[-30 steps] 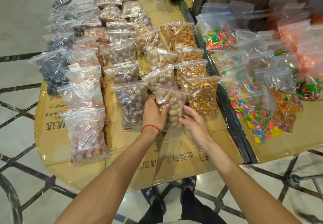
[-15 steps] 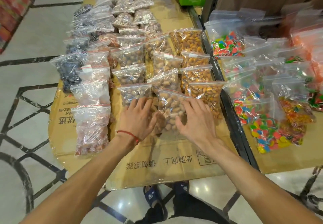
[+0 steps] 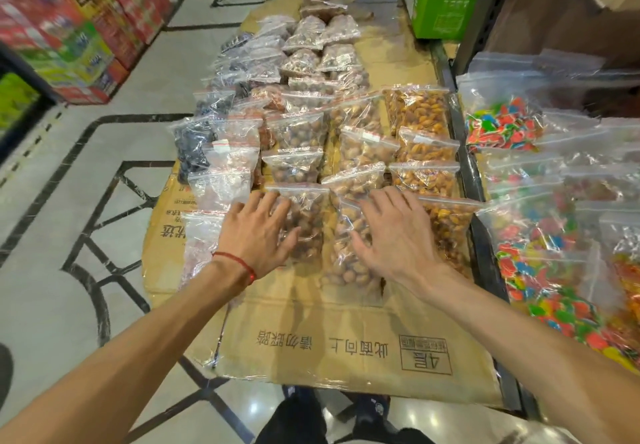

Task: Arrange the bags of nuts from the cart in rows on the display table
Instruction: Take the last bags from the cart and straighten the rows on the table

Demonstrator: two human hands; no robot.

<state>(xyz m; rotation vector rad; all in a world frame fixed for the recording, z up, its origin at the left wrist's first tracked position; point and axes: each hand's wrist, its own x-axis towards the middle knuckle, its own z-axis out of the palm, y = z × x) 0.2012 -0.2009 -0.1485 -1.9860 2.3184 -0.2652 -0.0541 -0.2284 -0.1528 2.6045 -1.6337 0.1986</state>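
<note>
- Left hand (image 3: 259, 239): fingers (image 3: 263, 208) straight and fanned, palm down, holding nothing. They lie flat on the left part of a bag of dark nuts (image 3: 310, 222), with the thumb angled across its middle.
- Right hand (image 3: 398, 239): fingers (image 3: 394, 204) also straight and spread, nothing gripped. The palm lies on the right side of a bag of pale nuts (image 3: 346, 260) and the thumb points in across the bag. The outer edge of the hand lies over the neighbouring bag of amber nuts (image 3: 448, 225).
- Thin red string (image 3: 239, 263) round the left wrist.
- The two bags under the hands lie side by side, touching, at the near end of their columns.
- Rows of bags (image 3: 298, 166): clear zip bags run away from the person in columns, each overlapping the next. Dark fruit and pinkish bags are on the left, brown and pale nuts in the middle, amber nuts on the right.
- Tabletop (image 3: 329, 336): flattened printed cardboard under clear film, with a bare strip nearest the person.
- Right of a dark rail: candy bags (image 3: 502, 125), brightly coloured, on the next surface.
- Far end: green box (image 3: 440, 11). Far left: stacked cartons (image 3: 69, 18), blurred.
- Below: tiled floor (image 3: 52, 208) with dark inlay lines, and shoes (image 3: 374, 407) at the table edge.
</note>
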